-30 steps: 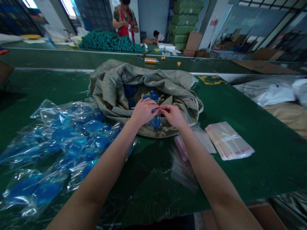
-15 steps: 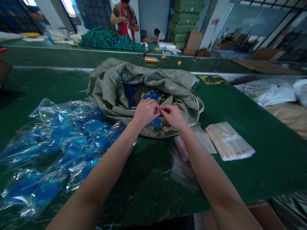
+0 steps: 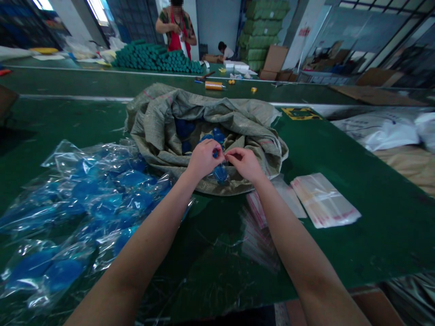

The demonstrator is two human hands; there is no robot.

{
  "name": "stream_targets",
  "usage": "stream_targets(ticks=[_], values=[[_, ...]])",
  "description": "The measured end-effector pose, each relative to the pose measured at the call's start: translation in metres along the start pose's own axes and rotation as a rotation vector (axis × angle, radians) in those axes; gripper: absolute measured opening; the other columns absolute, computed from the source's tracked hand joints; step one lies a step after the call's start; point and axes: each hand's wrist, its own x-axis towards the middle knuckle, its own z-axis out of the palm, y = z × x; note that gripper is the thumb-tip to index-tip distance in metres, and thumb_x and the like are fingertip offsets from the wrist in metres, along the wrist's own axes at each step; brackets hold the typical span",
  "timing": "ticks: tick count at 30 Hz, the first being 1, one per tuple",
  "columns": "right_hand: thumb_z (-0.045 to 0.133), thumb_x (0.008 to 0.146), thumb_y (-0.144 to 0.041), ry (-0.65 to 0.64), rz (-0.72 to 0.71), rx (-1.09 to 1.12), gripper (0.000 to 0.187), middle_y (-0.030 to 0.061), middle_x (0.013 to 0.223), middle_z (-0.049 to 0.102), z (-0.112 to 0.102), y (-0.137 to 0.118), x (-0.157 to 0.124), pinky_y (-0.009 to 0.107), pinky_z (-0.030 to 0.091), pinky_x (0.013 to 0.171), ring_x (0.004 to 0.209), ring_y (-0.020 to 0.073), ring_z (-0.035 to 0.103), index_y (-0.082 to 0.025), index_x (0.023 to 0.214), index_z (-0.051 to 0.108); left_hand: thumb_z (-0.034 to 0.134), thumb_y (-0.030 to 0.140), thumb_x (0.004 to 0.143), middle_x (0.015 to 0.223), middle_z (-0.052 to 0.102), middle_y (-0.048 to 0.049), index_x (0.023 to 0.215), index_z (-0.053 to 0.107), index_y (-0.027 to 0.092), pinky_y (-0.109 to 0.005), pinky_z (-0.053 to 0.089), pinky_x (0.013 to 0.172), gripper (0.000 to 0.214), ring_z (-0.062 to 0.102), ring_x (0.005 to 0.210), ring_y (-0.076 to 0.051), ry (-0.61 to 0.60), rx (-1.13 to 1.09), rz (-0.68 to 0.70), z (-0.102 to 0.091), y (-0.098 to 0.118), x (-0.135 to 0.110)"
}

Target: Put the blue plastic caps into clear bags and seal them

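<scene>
Forearms were extended forward, converging; left hand [image 3: 204, 159] and right hand [image 3: 245, 164] sat fingertip to fingertip, fingers curled, pinching.

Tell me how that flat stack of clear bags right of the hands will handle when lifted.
Probably light and floppy: the stack of clear bags is thin film lying flat on the green table, so it would likely sag from a one-edge grip. Possibly slippery too: the glossy sheets could slide and fan apart.

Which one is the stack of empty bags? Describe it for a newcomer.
Find the grey woven sack on the green table; the left hand and right hand pinch a small bag. Right of them lies a flat stack of clear bags: empty and reddish-edged, unlike the blue-filled pile on the left.
</scene>
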Motion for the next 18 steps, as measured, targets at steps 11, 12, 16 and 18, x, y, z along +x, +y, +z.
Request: stream_targets(ticks=[11, 12, 16, 18], values=[[0.061, 0.076, -0.028, 0.131, 0.191, 0.266, 0.009, -0.0003, 0.07, 0.066, 0.004, 0.016, 0.004, 0.031, 0.053, 0.073, 0.07, 0.0165, 0.065, -0.02, 0.073, 0.061, 0.055, 0.021, 0.075, 0.072, 0.065, -0.0019, 0.067, 0.055, 0.018, -0.027, 0.049, 0.08, 0.008, 0.064, 0.075, -0.014, 0.331, -0.763, -0.634, 0.008, -0.013, 0.011], [0.061, 0.076, -0.027, 0.146, 0.226, 0.313, 0.008, -0.0005, 0.07, 0.065, 0.005, 0.017, 0.005, 0.031, 0.053, 0.073, 0.07, 0.0164, 0.066, -0.02, 0.073, 0.06, 0.055, 0.022, 0.076, 0.076, 0.067, -0.0029, 0.067, 0.053, 0.018, -0.028, 0.049, 0.084, 0.01, 0.066, 0.08, -0.014, 0.385, -0.878, -0.681, 0.007, -0.014, 0.013], [0.058, 0.078, -0.026, 0.174, 0.336, 0.434, 0.007, -0.0003, 0.075, 0.067, 0.008, 0.019, 0.005, 0.03, 0.056, 0.071, 0.073, 0.0159, 0.069, -0.02, 0.075, 0.056, 0.053, 0.029, 0.082, 0.071, 0.061, 0.0003, 0.067, 0.04, 0.021, -0.029, 0.051, 0.084, 0.022, 0.067, 0.077, -0.012, 0.458, -1.249, -0.834, -0.007, -0.019, 0.018], [0.057, 0.08, -0.025, 0.168, 0.36, 0.442, 0.006, -0.0002, 0.077, 0.068, 0.008, 0.021, 0.004, 0.029, 0.056, 0.07, 0.073, 0.0157, 0.069, -0.021, 0.077, 0.055, 0.052, 0.025, 0.084, 0.056, 0.045, 0.0062, 0.063, 0.031, 0.021, -0.024, 0.051, 0.072, 0.03, 0.056, 0.056, -0.006, 0.484, -1.321, -0.881, -0.021, -0.024, 0.019]])
